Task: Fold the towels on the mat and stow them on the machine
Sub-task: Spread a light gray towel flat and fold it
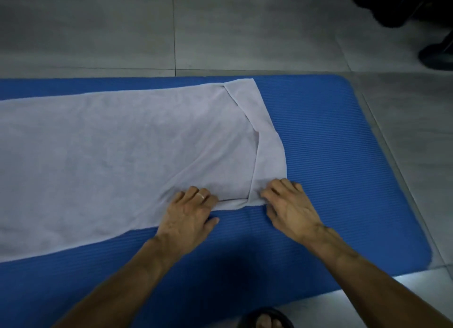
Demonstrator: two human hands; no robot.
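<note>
I see the pale towel (117, 156) spread along the blue mat (331, 156), its right end turned back in a narrow, crooked flap. My left hand (188, 212) and right hand (289, 205) each curl their fingers into the near edge by that flap, so both grips hold cloth. If one hand pulls harder, I judge the fold will skew further and bunch the wrinkles fanning from the left hand.
</note>
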